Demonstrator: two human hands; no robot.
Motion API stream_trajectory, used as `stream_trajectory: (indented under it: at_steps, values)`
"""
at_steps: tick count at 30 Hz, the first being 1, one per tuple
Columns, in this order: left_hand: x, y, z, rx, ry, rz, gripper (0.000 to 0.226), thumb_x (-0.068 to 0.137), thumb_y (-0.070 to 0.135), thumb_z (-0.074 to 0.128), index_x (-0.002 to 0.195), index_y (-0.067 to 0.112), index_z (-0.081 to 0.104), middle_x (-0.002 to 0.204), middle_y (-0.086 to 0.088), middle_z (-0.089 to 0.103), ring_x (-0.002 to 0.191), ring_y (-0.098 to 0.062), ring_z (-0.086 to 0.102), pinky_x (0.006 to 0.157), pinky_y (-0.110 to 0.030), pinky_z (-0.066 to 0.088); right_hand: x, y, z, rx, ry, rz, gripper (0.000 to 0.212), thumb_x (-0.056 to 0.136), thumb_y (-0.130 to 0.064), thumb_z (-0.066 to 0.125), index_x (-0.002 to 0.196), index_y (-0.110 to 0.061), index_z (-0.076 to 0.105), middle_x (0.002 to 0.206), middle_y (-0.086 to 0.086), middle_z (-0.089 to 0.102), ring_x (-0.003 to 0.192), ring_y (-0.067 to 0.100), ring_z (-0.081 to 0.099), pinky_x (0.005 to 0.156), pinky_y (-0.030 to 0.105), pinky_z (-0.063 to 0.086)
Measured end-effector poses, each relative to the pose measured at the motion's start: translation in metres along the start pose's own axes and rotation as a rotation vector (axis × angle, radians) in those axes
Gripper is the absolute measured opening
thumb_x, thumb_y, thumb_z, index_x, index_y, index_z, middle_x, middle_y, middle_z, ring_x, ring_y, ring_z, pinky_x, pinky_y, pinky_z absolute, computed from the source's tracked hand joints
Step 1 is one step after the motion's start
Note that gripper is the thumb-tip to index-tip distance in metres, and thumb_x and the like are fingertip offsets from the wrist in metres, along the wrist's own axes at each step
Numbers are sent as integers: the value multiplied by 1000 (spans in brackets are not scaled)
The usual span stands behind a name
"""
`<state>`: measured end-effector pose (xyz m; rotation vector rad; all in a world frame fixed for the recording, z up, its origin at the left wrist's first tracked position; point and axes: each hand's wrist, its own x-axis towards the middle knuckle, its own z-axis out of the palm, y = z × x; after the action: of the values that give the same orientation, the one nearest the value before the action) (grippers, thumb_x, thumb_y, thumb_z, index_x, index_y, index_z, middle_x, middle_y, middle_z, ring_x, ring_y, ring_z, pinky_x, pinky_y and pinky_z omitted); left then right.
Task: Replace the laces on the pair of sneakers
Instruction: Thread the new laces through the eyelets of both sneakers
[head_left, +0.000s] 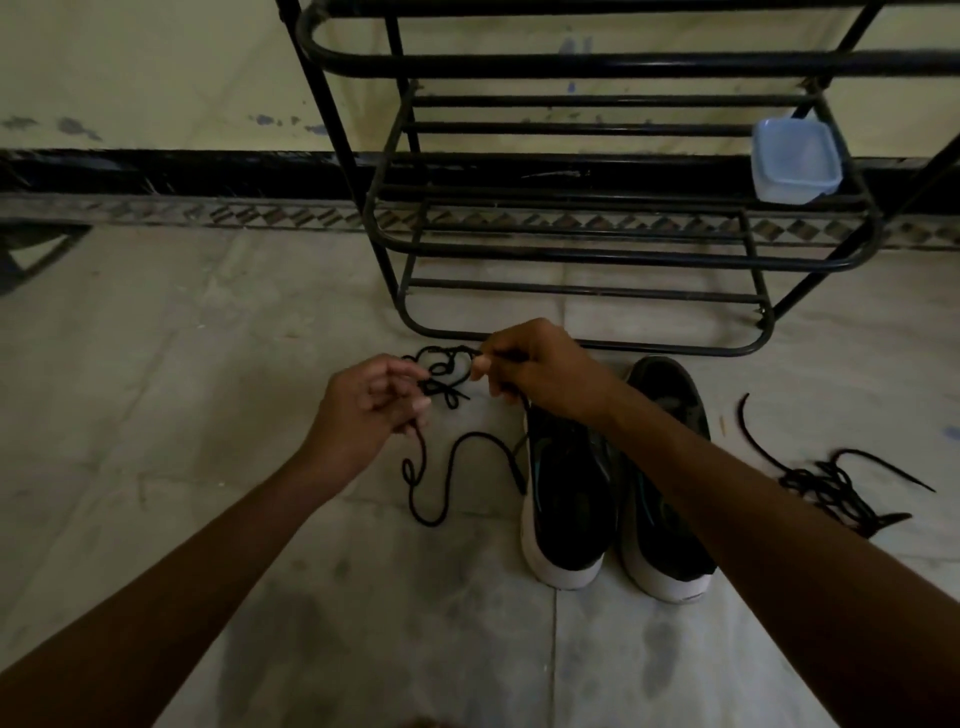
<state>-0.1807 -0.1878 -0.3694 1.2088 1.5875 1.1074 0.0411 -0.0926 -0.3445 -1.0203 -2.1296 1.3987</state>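
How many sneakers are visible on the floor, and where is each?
2. The left sneaker stands on the floor just below the right hand; the right sneaker stands beside it, partly covered by the right forearm. No other shows.

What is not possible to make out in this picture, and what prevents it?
Head view: whether the sneakers are laced; the right forearm and darkness cover their tops.
Head view: how the lace is tangled between left hand and right hand; too thin and dark.
Head view: the shoe rack top; cut off by the upper edge.
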Motion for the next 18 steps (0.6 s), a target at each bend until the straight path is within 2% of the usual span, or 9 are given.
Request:
stream_trajectory:
  at_steps: [3, 6, 12, 15, 17, 18]
  values:
    - [-2, 23, 9, -145, 40, -1, 16, 87, -6, 72, 101, 2, 74, 80, -13, 73, 73, -29, 74, 69, -30, 61, -4, -5, 5, -69, -26, -4, 23, 103, -19, 55, 91, -11, 72, 70, -3, 64, 59, -2, 58, 58, 13, 47]
    - [-4, 34, 18, -226, 68, -23, 17, 83, -7, 75, 97, 2, 74, 80, -7, 73, 76, -32, 76, 70, -30, 62, -10, -12, 3, -87, -41, -5, 25, 103, -21, 55, 89, -9, 72, 69, -1, 63, 59, -1, 56, 59, 13, 45]
    - [-8, 40, 26, -231, 70, -5, 19, 81, -7, 76, 99, -3, 73, 79, -13, 75, 78, -32, 77, 71, -29, 62, -17, -14, -4, -100, -38, 43, 23, 100, -21, 58, 87, -13, 75, 74, 0, 66, 63, -2, 57, 60, 10, 44]
    - [-9, 42, 28, -221, 70, 44, 13, 82, -7, 75, 94, -4, 73, 78, -14, 75, 78, -32, 77, 72, -31, 63, -17, -12, -5, -147, -62, 57, 22, 100, -24, 59, 87, -16, 75, 75, -4, 66, 67, -4, 59, 62, 9, 42]
    - [-10, 43, 28, -225, 71, 58, 10, 82, -9, 74, 90, -3, 73, 78, -14, 75, 77, -32, 77, 71, -32, 63, -18, -11, -4, -175, -83, 39, 22, 100, -26, 59, 90, -15, 75, 78, -5, 67, 71, -2, 62, 63, 12, 45]
    - [-10, 44, 27, -221, 72, 63, 10, 82, -9, 73, 89, -2, 73, 79, -15, 75, 76, -32, 77, 70, -32, 63, -17, -11, -4, -183, -82, 26, 21, 100, -27, 60, 92, -15, 76, 82, -3, 69, 75, 2, 63, 66, 18, 50]
